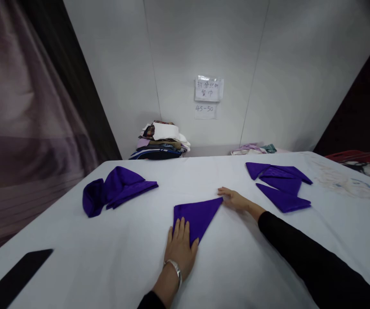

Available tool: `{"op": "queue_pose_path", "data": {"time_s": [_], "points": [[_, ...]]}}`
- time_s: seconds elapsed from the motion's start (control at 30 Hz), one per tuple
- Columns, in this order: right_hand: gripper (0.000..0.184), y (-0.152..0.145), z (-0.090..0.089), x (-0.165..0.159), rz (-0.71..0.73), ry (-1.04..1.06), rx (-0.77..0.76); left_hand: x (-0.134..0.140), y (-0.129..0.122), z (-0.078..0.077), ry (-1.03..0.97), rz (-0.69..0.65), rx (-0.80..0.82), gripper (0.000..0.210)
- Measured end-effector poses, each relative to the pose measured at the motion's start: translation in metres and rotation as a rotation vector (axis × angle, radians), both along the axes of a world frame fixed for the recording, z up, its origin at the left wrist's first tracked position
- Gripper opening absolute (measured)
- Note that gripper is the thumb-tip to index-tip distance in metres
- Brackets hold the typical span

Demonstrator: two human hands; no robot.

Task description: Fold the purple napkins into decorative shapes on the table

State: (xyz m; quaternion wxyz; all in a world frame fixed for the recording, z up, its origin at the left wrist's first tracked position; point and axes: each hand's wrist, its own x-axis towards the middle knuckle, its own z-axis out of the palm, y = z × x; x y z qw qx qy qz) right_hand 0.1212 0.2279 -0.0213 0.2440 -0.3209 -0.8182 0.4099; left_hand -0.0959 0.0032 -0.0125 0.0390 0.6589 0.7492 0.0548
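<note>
A purple cloth napkin [196, 214], folded into a triangle, lies on the white-covered table in front of me. My left hand [180, 246] rests flat on its lower left part, fingers spread and pointing away from me; a silver watch or bracelet circles that wrist. At the napkin's right-hand tip is my right hand [235, 200], its fingers stretched out to the left just beyond the point. Whether the right thumb presses on the cloth is hard to make out.
Folded purple napkins stand at the left [122, 186], and more purple napkins [281, 182] lie at the right. A black flat object [17, 277] is on the near left of the white tablecloth [114, 266]. Behind the table sits a clothes pile [162, 139]; handwritten paper signs [208, 90] hang on the wall.
</note>
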Motion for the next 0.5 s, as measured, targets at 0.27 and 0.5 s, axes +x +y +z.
{"op": "queue_pose_path", "data": {"time_s": [0.27, 0.5], "points": [[0.020, 0.0011, 0.0076, -0.0075, 0.050, -0.106, 0.017, -0.0012, -0.0013, 0.0010, 0.007, -0.018, 0.003, 0.062], [0.018, 0.0061, 0.0033, -0.0006, 0.104, -0.160, 0.043, -0.0010, -0.0013, 0.0015, -0.006, -0.016, 0.005, 0.061]]}}
